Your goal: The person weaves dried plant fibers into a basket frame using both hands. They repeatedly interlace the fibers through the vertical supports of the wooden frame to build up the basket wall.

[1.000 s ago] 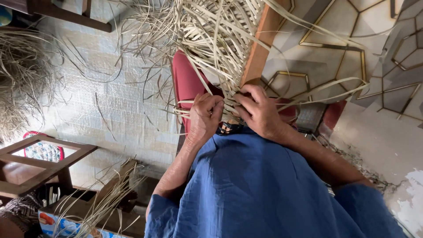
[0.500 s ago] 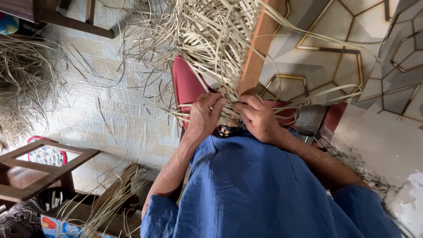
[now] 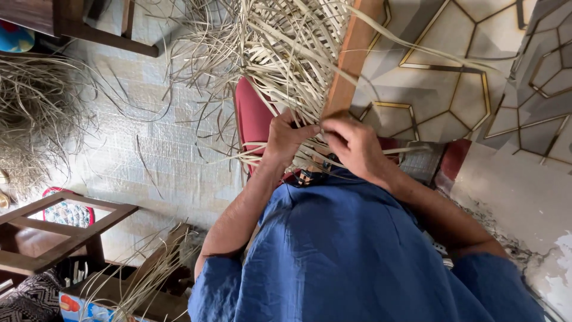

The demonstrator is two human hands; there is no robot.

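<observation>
dry matt straw strips (image 3: 286, 48), wooden frame (image 3: 351, 59)

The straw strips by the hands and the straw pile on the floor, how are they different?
The strips at the hands are flat, pale and crossed into a woven patch; the floor pile is thin, loose and tangled. The left hand and right hand pinch the woven strips, while nobody touches the pile. Both look like dry, straw-coloured plant fibre.

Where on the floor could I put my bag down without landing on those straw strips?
The woven floor mat is mostly bare between the loose straw heap and the red chair. It is crowded at the woven strips, where the left hand and right hand work.
</observation>
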